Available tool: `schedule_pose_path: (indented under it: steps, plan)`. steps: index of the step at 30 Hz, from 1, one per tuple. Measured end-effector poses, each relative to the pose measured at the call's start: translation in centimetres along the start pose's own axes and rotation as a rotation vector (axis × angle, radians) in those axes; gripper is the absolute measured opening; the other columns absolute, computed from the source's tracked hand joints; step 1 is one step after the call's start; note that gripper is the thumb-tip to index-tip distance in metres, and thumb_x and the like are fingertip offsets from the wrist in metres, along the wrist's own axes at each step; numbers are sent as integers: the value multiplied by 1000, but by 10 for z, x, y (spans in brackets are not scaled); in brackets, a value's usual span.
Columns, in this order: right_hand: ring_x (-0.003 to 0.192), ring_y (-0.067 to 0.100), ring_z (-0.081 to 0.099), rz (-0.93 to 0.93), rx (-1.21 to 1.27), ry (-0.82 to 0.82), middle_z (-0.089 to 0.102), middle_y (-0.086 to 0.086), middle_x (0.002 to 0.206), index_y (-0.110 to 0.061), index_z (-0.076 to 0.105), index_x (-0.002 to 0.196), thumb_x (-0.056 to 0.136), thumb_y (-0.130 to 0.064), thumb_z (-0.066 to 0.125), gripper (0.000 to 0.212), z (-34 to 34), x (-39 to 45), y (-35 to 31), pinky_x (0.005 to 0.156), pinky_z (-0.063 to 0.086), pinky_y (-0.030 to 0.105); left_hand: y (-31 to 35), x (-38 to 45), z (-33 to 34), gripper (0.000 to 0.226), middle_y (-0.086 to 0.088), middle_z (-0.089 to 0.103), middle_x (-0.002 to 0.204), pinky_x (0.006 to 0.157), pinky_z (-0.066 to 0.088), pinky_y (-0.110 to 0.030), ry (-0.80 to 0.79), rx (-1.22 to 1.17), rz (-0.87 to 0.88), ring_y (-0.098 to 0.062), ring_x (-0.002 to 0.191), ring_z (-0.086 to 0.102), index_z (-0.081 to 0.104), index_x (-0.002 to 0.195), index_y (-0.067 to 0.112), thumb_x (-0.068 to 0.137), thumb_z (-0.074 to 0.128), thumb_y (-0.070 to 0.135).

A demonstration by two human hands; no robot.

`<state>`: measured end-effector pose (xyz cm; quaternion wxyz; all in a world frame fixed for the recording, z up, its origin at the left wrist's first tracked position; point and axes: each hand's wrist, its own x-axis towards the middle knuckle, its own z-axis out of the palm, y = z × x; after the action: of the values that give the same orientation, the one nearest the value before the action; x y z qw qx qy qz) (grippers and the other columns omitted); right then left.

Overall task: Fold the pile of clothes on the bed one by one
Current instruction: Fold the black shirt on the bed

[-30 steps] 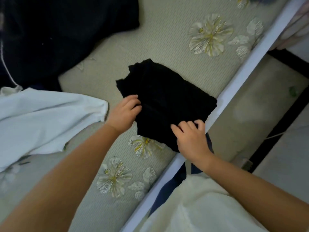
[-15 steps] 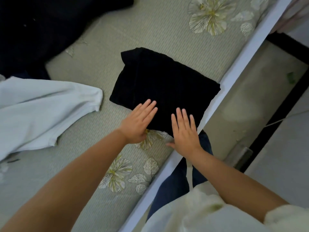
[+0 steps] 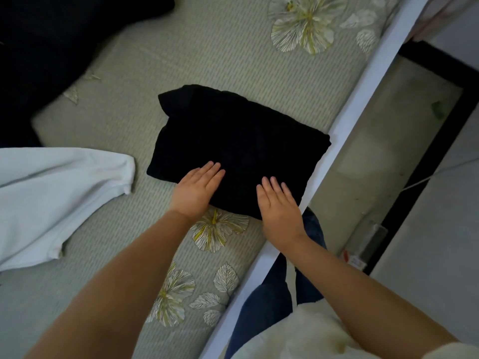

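A black garment (image 3: 233,141) lies folded into a rough rectangle on the green flowered bed (image 3: 212,47), close to the bed's right edge. My left hand (image 3: 198,189) rests flat on its near left corner, fingers straight. My right hand (image 3: 278,203) presses flat on its near right part, fingers straight and together. A white garment (image 3: 51,193) lies unfolded at the left. A dark pile of clothes (image 3: 46,42) fills the far left corner.
The bed's white rail (image 3: 363,104) runs diagonally along the right side of the mattress. Beyond it lies a pale floor (image 3: 388,141) with a black frame (image 3: 430,156). My legs in blue jeans (image 3: 267,301) stand against the rail.
Both hands went from gripping the black garment's near edge to lying flat on it. The garment now lies as a flattened rectangle.
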<state>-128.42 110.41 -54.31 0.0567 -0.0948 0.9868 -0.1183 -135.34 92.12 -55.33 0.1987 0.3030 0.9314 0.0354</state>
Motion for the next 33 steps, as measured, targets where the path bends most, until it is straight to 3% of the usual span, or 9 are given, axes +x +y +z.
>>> schedule_pose_path:
  steps: [4,8,10,12,18,24,26,28,33]
  plan:
    - [77,44,67,11,196,-5,68,30,85,17,65,89,46,24,64,43,-38,11,14,63,50,57,13,5,-27,57,-24,68,95,67,52,-53,112,-63,-29,-40,85,67,67,95,-9,41,77,-23]
    - [78,49,65,-55,145,-17,66,33,87,20,62,92,37,28,73,57,-103,41,37,60,48,59,16,31,-84,58,-18,41,140,108,29,-33,120,-89,-56,-30,130,40,43,133,0,77,56,-11]
    - [79,48,65,-66,102,26,66,33,88,20,62,93,37,27,75,58,-136,65,49,59,50,57,11,50,-117,59,-8,17,152,111,0,-21,153,-69,-63,-19,141,15,20,144,7,90,44,1]
    - [78,43,67,-78,58,64,67,30,88,18,63,94,37,23,77,59,-169,92,62,54,54,47,10,72,-154,58,-8,17,152,107,-5,-17,235,-87,-74,-18,141,14,21,143,7,91,43,1]
    - [100,22,55,25,-7,-68,57,4,117,-12,41,131,90,-15,46,41,-239,184,124,67,38,27,7,167,-251,53,-4,28,150,110,13,-22,306,-45,-76,-15,139,23,30,142,11,90,43,4]
    - [96,30,63,-50,-46,176,63,15,111,-1,52,121,76,-2,65,48,-311,308,207,67,50,34,-1,302,-354,51,-14,39,142,108,25,-27,431,-39,-94,-25,133,37,42,134,1,84,50,-3]
    - [81,38,68,-118,-45,375,68,26,97,12,62,103,49,14,77,56,-337,349,234,53,54,42,-4,348,-393,45,-27,58,118,90,48,-43,610,26,-11,-41,108,57,59,112,-10,67,60,-13]
    - [80,44,67,-145,-68,490,66,30,96,16,64,98,38,19,75,61,-357,389,259,54,52,53,-12,391,-423,44,-29,65,101,71,49,-58,754,109,61,-47,89,63,65,96,-13,53,63,-18]
    - [93,49,61,-245,-133,573,62,33,104,17,61,104,48,20,69,56,-337,463,306,77,45,62,-46,479,-429,43,-24,63,111,86,46,-54,831,256,51,-45,103,59,64,106,-6,63,66,-14]
